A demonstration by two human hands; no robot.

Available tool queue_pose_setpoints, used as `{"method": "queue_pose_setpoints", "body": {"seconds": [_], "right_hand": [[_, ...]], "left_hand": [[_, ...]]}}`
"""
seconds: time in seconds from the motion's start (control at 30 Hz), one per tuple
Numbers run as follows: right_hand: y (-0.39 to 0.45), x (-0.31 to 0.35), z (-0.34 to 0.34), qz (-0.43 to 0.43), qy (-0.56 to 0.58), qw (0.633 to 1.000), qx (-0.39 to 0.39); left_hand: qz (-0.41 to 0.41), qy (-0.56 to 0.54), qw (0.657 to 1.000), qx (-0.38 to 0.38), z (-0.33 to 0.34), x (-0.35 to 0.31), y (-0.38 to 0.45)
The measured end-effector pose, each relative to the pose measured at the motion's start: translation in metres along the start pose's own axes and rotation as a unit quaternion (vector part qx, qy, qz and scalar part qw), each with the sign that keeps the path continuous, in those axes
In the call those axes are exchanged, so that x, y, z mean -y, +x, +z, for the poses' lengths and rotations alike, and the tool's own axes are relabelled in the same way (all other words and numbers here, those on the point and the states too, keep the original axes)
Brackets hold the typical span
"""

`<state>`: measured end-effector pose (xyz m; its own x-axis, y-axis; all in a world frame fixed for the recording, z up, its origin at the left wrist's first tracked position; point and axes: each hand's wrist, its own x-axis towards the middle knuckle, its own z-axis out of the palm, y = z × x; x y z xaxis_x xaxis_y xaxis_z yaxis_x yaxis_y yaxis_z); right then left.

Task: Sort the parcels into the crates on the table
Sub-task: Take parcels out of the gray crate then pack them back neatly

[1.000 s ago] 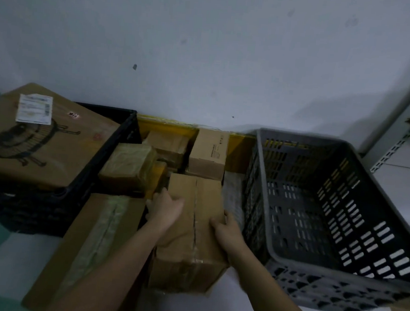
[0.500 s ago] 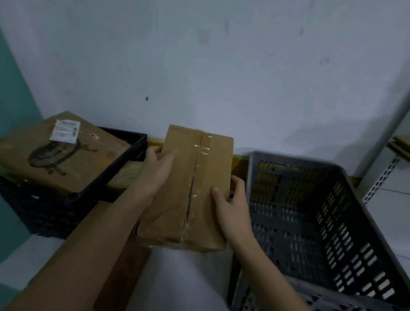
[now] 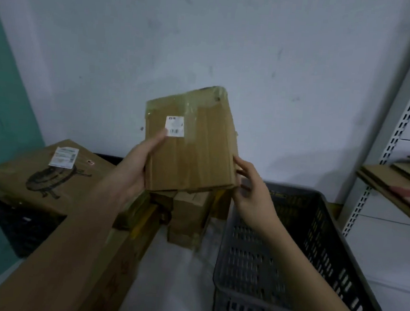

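Note:
I hold a taped cardboard parcel (image 3: 195,144) up in front of the wall, its face with a small white barcode label turned toward me. My left hand (image 3: 136,167) grips its left edge, thumb on the face beside the label. My right hand (image 3: 252,193) touches its lower right corner with fingers nearly straight. A grey slotted crate (image 3: 319,250), nothing visible in it, sits below on the right. At the left, a black crate (image 3: 21,229) carries a large flat labelled box (image 3: 43,174).
More cardboard parcels (image 3: 189,218) lie on the white table between the crates, and a long flat box (image 3: 116,271) lies under my left forearm. A metal shelf rack (image 3: 394,136) with flattened cardboard (image 3: 398,180) stands at the right. The wall is close behind.
The parcel has been lifted from the pile on the table to chest height and turned over, so its labelled face now shows. My right hand has shifted to its lower corner.

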<state>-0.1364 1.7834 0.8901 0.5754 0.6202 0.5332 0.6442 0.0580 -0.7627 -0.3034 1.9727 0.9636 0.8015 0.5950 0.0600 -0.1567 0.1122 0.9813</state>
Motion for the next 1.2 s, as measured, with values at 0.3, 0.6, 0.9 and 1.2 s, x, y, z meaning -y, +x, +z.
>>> {"method": "queue_pose_setpoints", "body": {"seconds": [0.3,0.6,0.9,1.2], "right_hand": [[-0.010,-0.011,-0.044,0.220,0.404,0.884,0.086],[-0.003,-0.046,-0.053,0.225,0.344,0.911,0.031],[-0.004,-0.059,-0.075,0.210,0.321,0.923,0.025],[-0.023,-0.092,-0.096,0.270,0.282,0.914,-0.109]], "left_hand": [[0.070,0.156,0.980,0.098,0.011,0.056,0.003],[0.033,0.079,0.992,0.088,0.070,0.068,0.025],[0.040,0.055,0.997,0.028,0.115,0.099,0.058],[-0.015,0.114,0.987,0.108,0.150,0.134,0.081]]}}
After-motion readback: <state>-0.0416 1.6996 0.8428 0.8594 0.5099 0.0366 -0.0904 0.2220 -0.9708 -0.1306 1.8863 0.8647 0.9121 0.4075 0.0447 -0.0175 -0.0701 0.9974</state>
